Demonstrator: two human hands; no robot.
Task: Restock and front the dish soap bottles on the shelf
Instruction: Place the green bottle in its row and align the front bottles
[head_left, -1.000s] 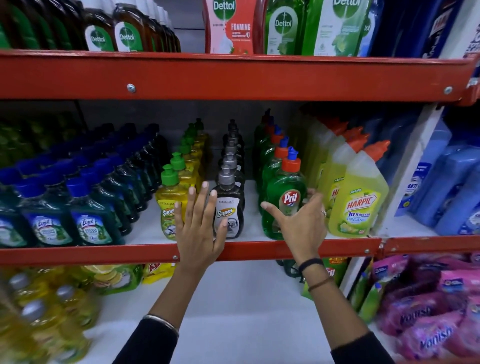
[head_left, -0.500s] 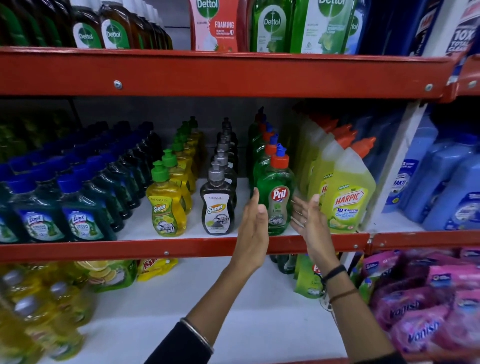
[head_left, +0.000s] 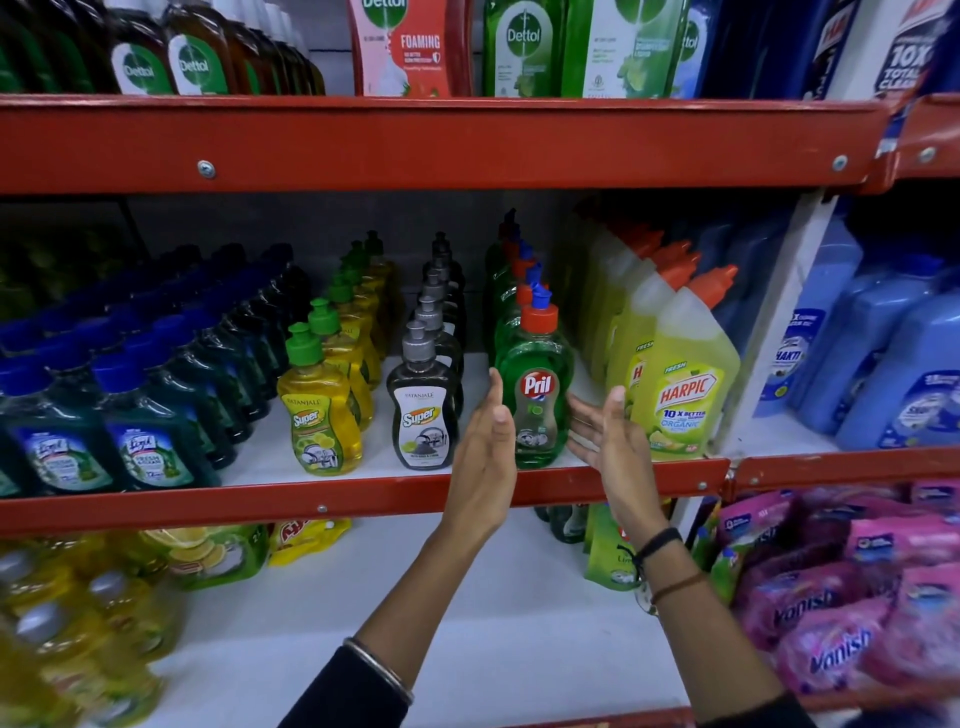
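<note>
Looking at a red-edged shelf (head_left: 363, 496) running across the whole view, white deck loaded with rows of bottles going front to back. Filling the left stretch: dark green Lizol bottles (head_left: 150, 441) with blue caps, several rows deep. Crowding the far right bay: pale blue jugs (head_left: 904, 374). Sitting just right of centre: yellow Harpic bottles (head_left: 685, 395) with orange angled caps, front one right at the shelf lip. Lining up left of centre: yellow Super bottles (head_left: 319, 415) with green caps, then the grey Super bottles (head_left: 423, 410) beside them – both rows ending near the front edge.

Standing between the grey row and the Harpic row: the green Pril bottle (head_left: 535, 395), orange cap with blue tip, upright, label facing out, at the front of its own row and close to the red lip.

Flanking that Pril bottle – the left hand (head_left: 483, 457) on its left side, palm turned toward it, fingers straight and pressed together, gripping nothing. Doing the same on the right side, the right hand (head_left: 613, 447), palm facing in, fingers stretched out and slightly fanned. Looking like both are just beside the bottle, but can't tell if either is actually touching it.

Wearing a silver bangle (head_left: 379, 667) on the left wrist, dark bands (head_left: 657, 545) on the right.
</note>
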